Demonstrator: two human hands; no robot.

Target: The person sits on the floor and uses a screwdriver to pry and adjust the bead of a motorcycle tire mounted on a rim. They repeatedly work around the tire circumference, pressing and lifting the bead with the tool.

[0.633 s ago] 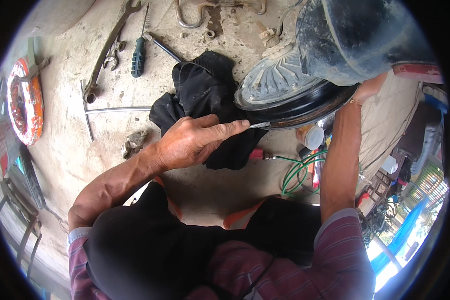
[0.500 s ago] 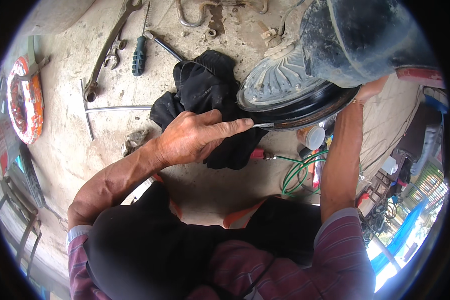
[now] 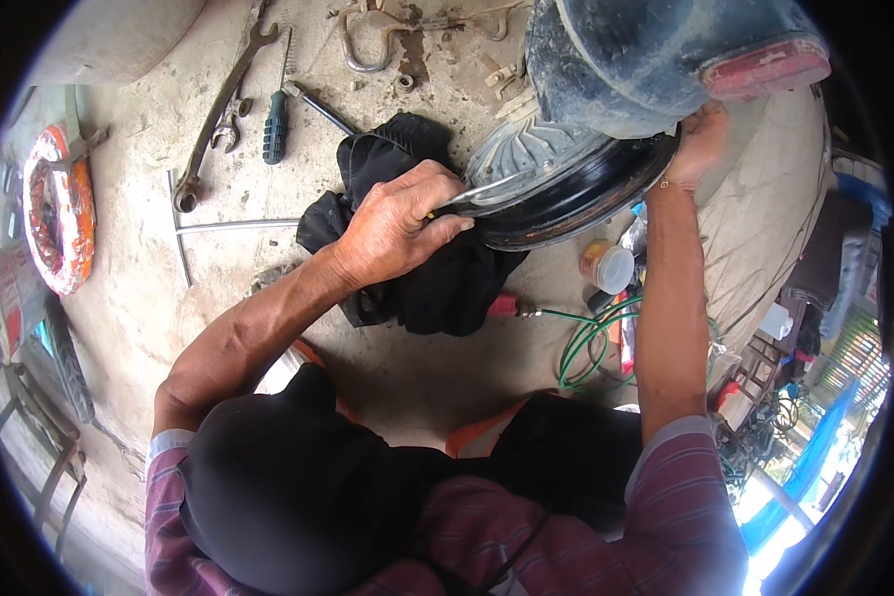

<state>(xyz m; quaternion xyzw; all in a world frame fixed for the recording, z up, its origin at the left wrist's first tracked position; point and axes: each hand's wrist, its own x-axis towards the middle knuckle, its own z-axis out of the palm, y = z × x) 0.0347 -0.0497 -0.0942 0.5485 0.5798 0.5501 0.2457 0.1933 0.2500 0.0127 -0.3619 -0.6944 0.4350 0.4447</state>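
A black wheel rim (image 3: 591, 199) with a dusty grey, finned hub (image 3: 526, 159) stands tilted in front of me, under a dirty dark fender (image 3: 656, 70). My left hand (image 3: 397, 226) is closed on a slim metal tool with a flat, shiny blade (image 3: 497, 187); its exact kind does not show. The blade lies across the left edge of the wheel, by the hub. My right hand (image 3: 703, 149) grips the rim's right side, its fingers partly hidden behind it. Black cloth (image 3: 447, 298) lies bunched on the floor beneath my left hand.
Left of the cloth lie a long wrench (image 3: 214, 124), a green-handled screwdriver (image 3: 274, 129) and a T-handle bar (image 3: 238, 225). A small jar (image 3: 611, 268) and a coiled green hose (image 3: 576, 363) are below the wheel. An orange-wrapped ring (image 3: 60, 214) stands far left.
My left hand has moved up, bringing the blade from the rim's lower edge to beside the hub. The wheel and fender appear farther left in view, with my right hand still on the rim.
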